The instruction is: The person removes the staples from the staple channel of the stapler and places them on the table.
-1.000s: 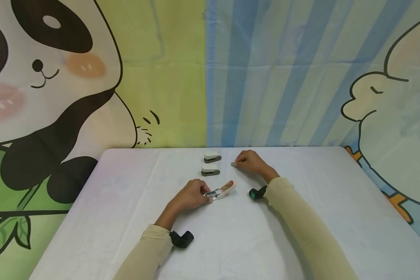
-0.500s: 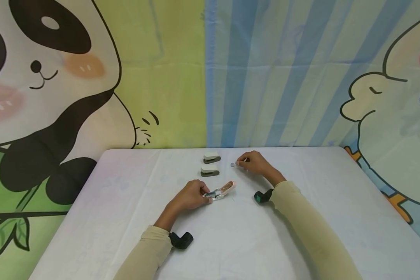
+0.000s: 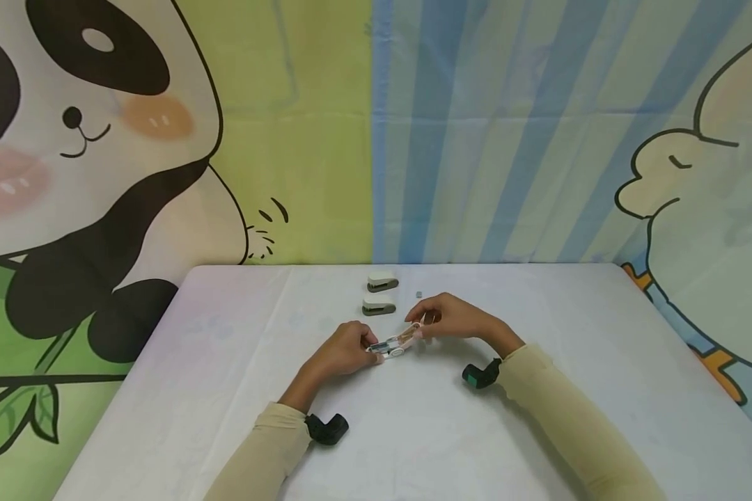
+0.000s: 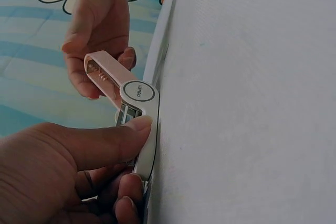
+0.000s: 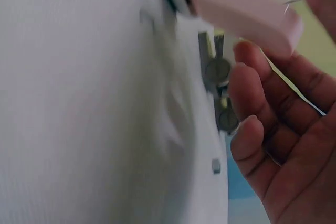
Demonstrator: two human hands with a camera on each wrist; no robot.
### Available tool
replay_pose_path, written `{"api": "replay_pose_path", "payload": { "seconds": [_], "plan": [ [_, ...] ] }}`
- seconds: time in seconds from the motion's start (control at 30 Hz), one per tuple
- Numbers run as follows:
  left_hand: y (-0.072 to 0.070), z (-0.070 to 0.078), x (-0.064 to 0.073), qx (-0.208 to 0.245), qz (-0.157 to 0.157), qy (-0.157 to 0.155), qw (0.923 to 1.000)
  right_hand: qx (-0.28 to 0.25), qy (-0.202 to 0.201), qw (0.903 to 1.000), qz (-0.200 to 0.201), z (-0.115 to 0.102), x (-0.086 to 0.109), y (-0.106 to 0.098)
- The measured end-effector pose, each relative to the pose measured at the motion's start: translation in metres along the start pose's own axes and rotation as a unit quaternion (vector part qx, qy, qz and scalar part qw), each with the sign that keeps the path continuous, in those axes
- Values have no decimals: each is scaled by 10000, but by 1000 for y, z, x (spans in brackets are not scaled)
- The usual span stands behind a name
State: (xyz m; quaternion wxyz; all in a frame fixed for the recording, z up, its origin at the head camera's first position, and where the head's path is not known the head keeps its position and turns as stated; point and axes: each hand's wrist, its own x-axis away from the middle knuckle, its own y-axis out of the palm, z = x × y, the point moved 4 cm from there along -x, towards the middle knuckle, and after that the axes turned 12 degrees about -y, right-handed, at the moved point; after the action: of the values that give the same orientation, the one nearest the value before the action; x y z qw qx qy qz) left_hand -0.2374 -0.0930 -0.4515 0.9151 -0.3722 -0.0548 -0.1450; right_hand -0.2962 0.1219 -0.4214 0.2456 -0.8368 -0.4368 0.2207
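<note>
My left hand (image 3: 345,348) pinches the white base of a small pink-and-white stapler (image 3: 396,346), thumb on one side and fingers on the other. The stapler lies folded open, its pink top (image 4: 109,72) swung away from the base; in the left wrist view the metal staple channel shows beside my thumb. My right hand (image 3: 454,318) is at the pink end, fingers loosely bent. In the right wrist view its fingertips (image 5: 249,90) lie right by the tip of the pink top, with the thumb across from them.
Two white-and-grey staplers, a far one (image 3: 382,281) and a nearer one (image 3: 379,305), stand behind the hands. A small grey block, like a strip of staples (image 3: 419,294), lies to their right. All rest on a white-covered table (image 3: 238,334) against a cartoon curtain (image 3: 313,174).
My right hand has left the small grey block at the back and come nearer, to the pink end of the stapler. The left hand keeps its hold in place.
</note>
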Motion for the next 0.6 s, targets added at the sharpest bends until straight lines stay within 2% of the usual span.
{"api": "replay_pose_path", "payload": {
  "seconds": [0.1,0.4,0.6],
  "plan": [
    [0,1,1,50,0,-29,10000,41,-50,9999,-100,-6,0,2],
    [2,5,1,83,-13,8,10000,453,156,9988,-139,-12,6,-2],
    [12,11,0,85,-65,57,9999,493,188,9982,-296,-7,14,-7]
  ]
}}
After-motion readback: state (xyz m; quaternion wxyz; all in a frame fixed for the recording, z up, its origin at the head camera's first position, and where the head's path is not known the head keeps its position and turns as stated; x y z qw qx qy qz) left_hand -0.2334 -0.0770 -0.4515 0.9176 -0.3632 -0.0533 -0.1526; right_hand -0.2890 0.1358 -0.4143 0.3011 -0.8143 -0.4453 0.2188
